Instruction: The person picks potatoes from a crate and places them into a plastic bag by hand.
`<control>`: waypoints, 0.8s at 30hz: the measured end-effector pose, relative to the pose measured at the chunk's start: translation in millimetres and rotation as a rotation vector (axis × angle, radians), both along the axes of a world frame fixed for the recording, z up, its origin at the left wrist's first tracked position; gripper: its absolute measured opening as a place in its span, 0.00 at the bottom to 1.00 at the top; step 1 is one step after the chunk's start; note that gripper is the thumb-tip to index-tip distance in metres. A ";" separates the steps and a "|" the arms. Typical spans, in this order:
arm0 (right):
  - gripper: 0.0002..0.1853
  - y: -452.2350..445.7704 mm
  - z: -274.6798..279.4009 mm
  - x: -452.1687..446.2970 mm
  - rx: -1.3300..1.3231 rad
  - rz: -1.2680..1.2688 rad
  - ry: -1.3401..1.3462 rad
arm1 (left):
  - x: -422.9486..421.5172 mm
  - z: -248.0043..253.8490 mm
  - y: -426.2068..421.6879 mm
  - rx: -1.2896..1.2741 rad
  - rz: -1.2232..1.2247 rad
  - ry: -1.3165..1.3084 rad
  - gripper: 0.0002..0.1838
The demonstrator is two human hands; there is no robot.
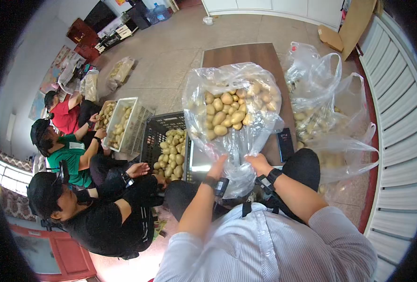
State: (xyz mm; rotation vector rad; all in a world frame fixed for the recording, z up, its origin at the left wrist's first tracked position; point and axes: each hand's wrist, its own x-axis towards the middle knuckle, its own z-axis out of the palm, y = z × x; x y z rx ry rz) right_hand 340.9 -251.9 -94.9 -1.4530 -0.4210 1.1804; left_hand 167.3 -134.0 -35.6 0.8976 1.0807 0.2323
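Wore a pale striped shirt, closest to the lens, at the near end of a brown table. Reached both forearms toward the table, with dark devices strapped at the wrists. Had the left hand at the table's near end, curled closed on the loose film of a clear plastic bag, with its fingers partly hidden. Had the right hand just beside, likewise curled closed on the film, with plastic bunched between the two and drooping at the table's near end. Had the bag resting on the table, bulging with potatoes. Had a phone lying lit on the table, near its right edge. Faced more clear bags with potatoes, on the floor right of the table. Had a dark crate of potatoes just left of the table and, farther left from it, a white crate, also holding potatoes. Worked with a person in black seated left of the table, and persons in green and red farther from it.
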 end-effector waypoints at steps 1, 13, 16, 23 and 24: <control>0.14 0.9 4.9 -1.4 -0.002 0.025 -0.055 | 3.2 -4.8 1.3 -0.002 -0.002 -0.002 0.32; 0.13 3.1 38.9 -16.0 0.006 0.036 0.022 | 28.6 -9.1 -4.4 0.377 -0.195 0.054 0.39; 0.15 -4.3 103.9 -20.2 -0.234 0.119 -0.192 | 33.8 -11.2 -5.3 0.382 -0.240 0.168 0.41; 0.17 -24.5 134.0 -27.5 -0.144 0.260 -0.240 | 36.5 -41.9 -16.6 0.287 -0.073 0.311 0.39; 0.17 -27.8 141.0 -30.7 -0.136 0.257 -0.215 | 34.7 -41.7 -18.9 0.245 -0.064 0.344 0.39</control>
